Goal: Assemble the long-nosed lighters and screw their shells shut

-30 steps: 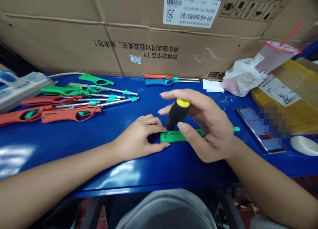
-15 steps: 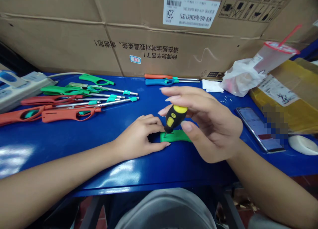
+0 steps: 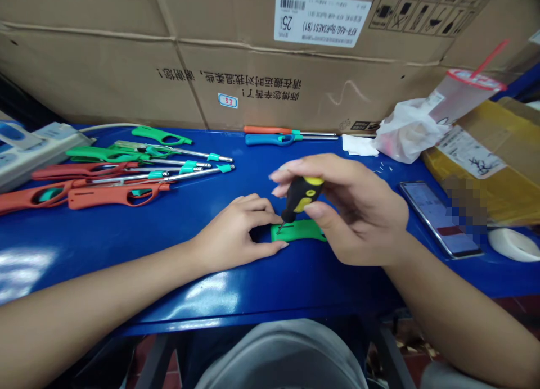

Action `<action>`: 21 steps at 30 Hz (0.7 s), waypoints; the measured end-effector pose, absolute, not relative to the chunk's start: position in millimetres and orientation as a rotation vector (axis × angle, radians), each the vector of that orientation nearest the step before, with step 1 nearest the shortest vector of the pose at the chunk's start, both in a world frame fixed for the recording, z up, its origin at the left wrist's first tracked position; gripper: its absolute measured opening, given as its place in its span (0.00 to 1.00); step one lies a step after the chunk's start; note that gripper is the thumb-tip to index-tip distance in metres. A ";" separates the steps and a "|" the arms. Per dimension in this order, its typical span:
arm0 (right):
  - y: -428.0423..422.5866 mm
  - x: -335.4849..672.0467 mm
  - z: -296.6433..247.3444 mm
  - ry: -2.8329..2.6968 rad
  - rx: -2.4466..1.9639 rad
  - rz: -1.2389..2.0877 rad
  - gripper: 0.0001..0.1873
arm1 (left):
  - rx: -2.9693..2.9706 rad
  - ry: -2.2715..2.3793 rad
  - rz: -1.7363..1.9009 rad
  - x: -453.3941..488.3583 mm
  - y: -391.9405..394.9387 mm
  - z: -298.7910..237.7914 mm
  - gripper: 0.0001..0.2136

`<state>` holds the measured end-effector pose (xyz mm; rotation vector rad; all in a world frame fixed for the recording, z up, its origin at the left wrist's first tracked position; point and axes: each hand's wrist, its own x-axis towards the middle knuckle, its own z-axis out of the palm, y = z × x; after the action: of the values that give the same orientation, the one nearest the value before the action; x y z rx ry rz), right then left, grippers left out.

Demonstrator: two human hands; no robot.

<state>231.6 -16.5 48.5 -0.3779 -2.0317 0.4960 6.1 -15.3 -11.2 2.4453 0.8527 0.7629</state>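
A green lighter handle [image 3: 301,230] lies flat on the blue table, its right end partly behind my right hand. My left hand [image 3: 244,229] grips its left end between thumb and fingers and rests on the table. In my right hand [image 3: 354,209] is a short black and yellow screwdriver [image 3: 298,198], tilted, held between thumb and fingers. The screwdriver's thin tip meets the upper face of the green handle near its left end. Whether a screw sits under the tip is too small to tell.
Several red and green long-necked lighters [image 3: 122,195] lie at the left, beside a white power strip [image 3: 37,153]. A blue lighter [image 3: 270,139] and an orange one lie by the cardboard box [image 3: 126,80]. On the right are a phone [image 3: 439,217], a white mouse [image 3: 513,244] and a bagged drink [image 3: 459,99].
The screwdriver has turned in my right hand and its handle leans more to the right. My right fingers have curled closer around it. My left hand and the green handle stay in place.
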 end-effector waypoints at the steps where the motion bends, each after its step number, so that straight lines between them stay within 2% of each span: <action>1: -16.7 230.4 48.8 -2.016 -0.362 0.424 0.21 | 2.442 0.853 0.757 6.5 -15.5 -10.5 0.11; 5: -17.5 229.1 50.3 -2.073 -0.399 0.106 0.20 | 2.411 0.857 0.720 8.3 -16.3 -8.4 0.09; 9: -17.8 231.2 49.2 -2.174 -0.430 0.243 0.26 | 2.433 0.859 0.752 8.0 -16.7 -9.2 0.09; 16: -13.1 228.8 44.8 -2.026 -0.380 0.096 0.18 | 2.443 0.867 0.751 7.7 -17.2 -9.2 0.09; 21: -17.1 230.0 46.3 -2.112 -0.427 0.304 0.23 | 2.445 0.861 0.771 8.0 -16.6 -9.5 0.09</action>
<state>230.0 -17.1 46.3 -0.4267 -2.1119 0.3042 8.0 -16.6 -9.5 2.4445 0.8611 0.7707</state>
